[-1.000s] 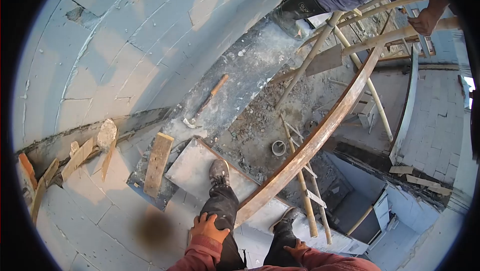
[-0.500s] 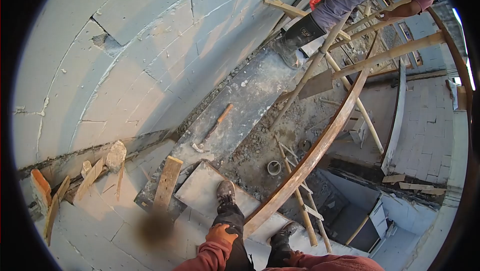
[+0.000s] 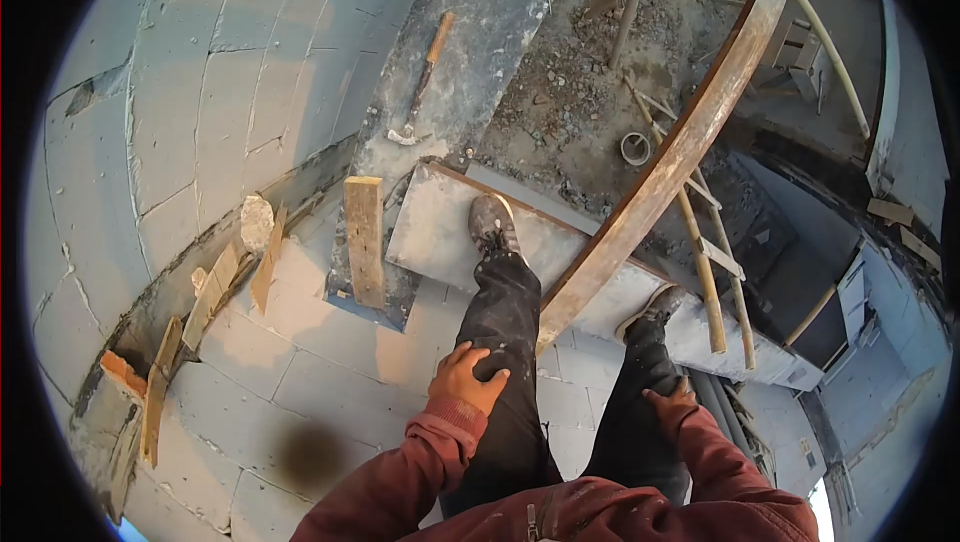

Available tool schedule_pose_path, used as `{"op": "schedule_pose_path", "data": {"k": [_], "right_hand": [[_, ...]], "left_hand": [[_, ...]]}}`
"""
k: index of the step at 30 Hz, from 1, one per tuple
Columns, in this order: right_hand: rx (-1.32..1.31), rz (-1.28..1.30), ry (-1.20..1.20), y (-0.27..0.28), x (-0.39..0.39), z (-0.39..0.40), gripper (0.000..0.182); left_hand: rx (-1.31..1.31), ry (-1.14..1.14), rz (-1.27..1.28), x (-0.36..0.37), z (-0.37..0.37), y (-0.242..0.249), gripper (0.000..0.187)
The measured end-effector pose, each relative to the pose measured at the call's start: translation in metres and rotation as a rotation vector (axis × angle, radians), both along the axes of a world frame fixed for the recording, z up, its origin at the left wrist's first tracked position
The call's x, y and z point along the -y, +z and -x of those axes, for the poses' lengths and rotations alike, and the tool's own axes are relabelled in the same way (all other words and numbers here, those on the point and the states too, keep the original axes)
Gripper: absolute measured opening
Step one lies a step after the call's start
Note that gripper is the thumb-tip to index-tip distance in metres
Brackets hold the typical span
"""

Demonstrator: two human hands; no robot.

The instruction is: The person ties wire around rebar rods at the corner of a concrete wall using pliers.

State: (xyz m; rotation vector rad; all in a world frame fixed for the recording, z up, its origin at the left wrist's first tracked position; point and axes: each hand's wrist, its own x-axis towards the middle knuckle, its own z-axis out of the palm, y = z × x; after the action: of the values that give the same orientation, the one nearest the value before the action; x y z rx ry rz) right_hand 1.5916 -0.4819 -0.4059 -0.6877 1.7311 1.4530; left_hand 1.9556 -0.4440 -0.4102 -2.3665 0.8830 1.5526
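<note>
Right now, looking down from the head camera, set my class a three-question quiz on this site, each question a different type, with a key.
1. Multiple choice: where is the hammer?
A) Standing in a bucket
B) Lying on the dark, splattered board
C) Tucked under a shoe

2. True or false: the left hand grips the hammer.

3. Short answer: in this view, what passes between the left shoe and the right shoe?

Key: 1. B. 2. False; it rests on the left leg. 3. The long wooden beam.
</note>
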Motion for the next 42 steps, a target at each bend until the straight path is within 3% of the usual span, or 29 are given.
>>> {"op": "schedule_pose_path", "data": {"k": [4,14,21,32,36,40,42], "right_hand": [[-0.07,0.172,-0.015,-0.005,-0.027,0.066,0.108],[0.071,0.559,-0.358,0.032,-0.067,0.181,0.101],[0.13,0.653,-0.516,0.044,-0.122,0.255,0.102],[0.1,0.593,-0.797,0.063,-0.143,0.318,0.099],[0.137,0.57,-0.832,0.066,-0.156,0.329,0.101],[0.149,0.572,-0.937,0.074,-0.17,0.329,0.103],[0.146,0.595,-0.988,0.073,-0.18,0.325,0.104]], "left_hand": [[0.052,-0.06,-0.008,-0.003,0.032,0.004,0.041],[0.198,-0.364,0.104,-0.011,0.105,-0.003,0.047],[0.295,-0.617,0.122,-0.009,0.168,-0.016,0.044],[0.46,-0.656,-0.142,0.026,0.265,-0.016,0.05],[0.274,-0.676,-0.097,0.015,0.261,-0.049,0.053],[0.299,-0.991,-0.122,0.034,0.312,-0.061,0.059],[0.278,-1.1,-0.157,0.038,0.3,-0.083,0.063]]}}
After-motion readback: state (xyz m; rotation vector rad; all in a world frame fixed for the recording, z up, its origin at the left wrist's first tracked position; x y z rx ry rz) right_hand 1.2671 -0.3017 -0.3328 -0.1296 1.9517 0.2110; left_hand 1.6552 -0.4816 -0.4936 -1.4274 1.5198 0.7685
